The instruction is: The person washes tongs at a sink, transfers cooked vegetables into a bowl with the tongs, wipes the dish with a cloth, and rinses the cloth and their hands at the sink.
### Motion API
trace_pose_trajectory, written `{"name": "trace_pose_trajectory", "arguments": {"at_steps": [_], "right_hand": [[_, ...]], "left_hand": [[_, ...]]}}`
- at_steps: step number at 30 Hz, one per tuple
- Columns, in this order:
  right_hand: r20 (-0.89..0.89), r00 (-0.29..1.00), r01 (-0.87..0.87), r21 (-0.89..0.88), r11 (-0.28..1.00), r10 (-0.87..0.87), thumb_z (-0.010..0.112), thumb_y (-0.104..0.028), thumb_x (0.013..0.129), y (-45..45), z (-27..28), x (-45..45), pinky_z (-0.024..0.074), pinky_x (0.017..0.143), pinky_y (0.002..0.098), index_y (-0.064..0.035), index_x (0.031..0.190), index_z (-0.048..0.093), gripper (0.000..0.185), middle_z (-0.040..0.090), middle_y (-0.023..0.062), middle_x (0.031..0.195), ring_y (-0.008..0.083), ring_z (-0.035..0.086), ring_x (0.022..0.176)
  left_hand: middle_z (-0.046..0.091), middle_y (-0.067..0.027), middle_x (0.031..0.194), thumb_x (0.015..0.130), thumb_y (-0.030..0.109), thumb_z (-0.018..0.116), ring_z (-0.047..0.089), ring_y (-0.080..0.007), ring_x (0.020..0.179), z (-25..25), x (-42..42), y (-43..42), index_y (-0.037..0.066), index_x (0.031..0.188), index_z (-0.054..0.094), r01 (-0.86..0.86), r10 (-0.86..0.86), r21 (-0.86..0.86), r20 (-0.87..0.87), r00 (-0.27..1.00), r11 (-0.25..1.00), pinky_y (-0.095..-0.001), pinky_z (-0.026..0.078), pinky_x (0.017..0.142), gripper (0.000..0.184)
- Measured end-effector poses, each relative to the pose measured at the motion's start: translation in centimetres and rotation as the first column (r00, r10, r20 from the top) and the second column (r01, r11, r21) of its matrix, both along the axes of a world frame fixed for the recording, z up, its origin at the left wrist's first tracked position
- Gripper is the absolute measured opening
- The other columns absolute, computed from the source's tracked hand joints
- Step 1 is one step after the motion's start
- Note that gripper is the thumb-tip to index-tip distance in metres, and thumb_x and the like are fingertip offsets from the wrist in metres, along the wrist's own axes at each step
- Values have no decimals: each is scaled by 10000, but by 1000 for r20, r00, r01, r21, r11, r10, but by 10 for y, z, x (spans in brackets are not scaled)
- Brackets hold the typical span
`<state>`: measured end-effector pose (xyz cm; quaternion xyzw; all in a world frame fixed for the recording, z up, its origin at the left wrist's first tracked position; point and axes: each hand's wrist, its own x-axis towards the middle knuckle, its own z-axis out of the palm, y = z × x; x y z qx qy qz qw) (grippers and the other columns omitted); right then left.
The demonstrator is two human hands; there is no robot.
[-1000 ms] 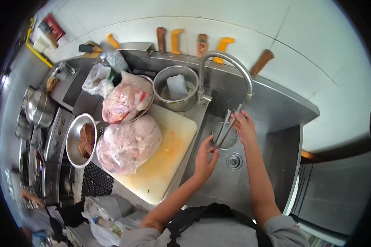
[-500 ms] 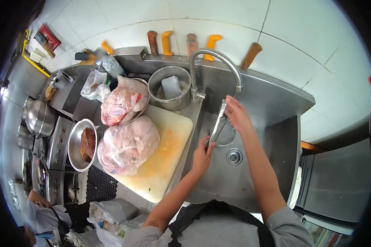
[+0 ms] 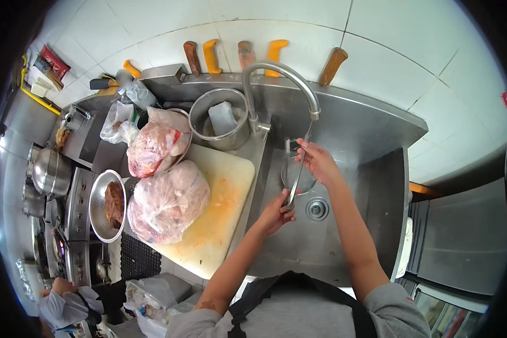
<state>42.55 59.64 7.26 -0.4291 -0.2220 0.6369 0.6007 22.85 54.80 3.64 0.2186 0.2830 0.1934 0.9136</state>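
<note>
My left hand [image 3: 275, 214] is closed around the lower end of a pair of metal tongs [image 3: 288, 163] over the sink [image 3: 315, 253]. The tongs' two arms are spread apart. Higher up, my right hand [image 3: 320, 162] pinches one arm near its end, just below the spout of the curved faucet [image 3: 290, 69]. A thin stream of water seems to run from the spout onto that arm. Behind the tongs, a round thing with a thin rim [image 3: 308, 185] lies in the sink near the drain [image 3: 317, 209]; the tongs and my hands partly cover it.
Left of the sink, a cutting board [image 3: 231, 191] carries bagged raw meat [image 3: 172, 200]. Beyond are more meat [image 3: 152, 147], a metal pot [image 3: 231, 139] and a colander [image 3: 98, 217] with dark meat. Several knives [image 3: 333, 66] line the wall. Another person [image 3: 73, 304] is at lower left.
The tongs' arms have spread apart. My right hand has moved down and left along one arm, and my left hand has turned and dropped slightly. The view has shifted a little.
</note>
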Motion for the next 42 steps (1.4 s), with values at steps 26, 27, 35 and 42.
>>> {"name": "trace_pose_trajectory", "arguments": {"at_steps": [26, 27, 35, 42], "right_hand": [[491, 855, -172, -37, 984, 168, 632, -101, 826, 0, 24, 5, 421, 658, 207, -17, 967, 601, 167, 587, -5, 835, 59, 511, 721], [497, 857, -157, -6, 988, 139, 622, -107, 832, -1, 25, 5, 420, 657, 208, -17, 963, 600, 160, 583, -7, 829, 62, 508, 713], [390, 920, -33, 168, 985, -36, 538, -167, 881, -25, 13, 23, 396, 695, 223, -49, 961, 613, 162, 550, -26, 778, 77, 464, 701], [464, 885, -38, 133, 990, -28, 526, -198, 893, -45, 27, 20, 375, 730, 212, -49, 1042, 627, 234, 542, -41, 811, 72, 455, 747]], "left_hand": [[561, -78, 962, 942, 203, 432, 616, -188, 772, 7, 61, 81, 91, 1250, 384, -25, 85, 420, -125, 989, 907, -327, 529, 685, 331], [561, -72, 953, 944, 191, 428, 619, -179, 753, 8, 65, 87, 96, 1250, 381, -45, 114, 495, -110, 987, 868, -322, 537, 653, 323], [590, -34, 781, 937, 232, 473, 601, -131, 676, 20, 88, 109, 71, 1097, 536, 120, 155, 703, -313, 937, 701, -275, 501, 578, 236], [569, -39, 618, 935, 288, 481, 525, -96, 571, 27, 100, 120, 39, 883, 620, 462, 428, 874, -478, 767, 148, -278, 428, 525, 291]]}}
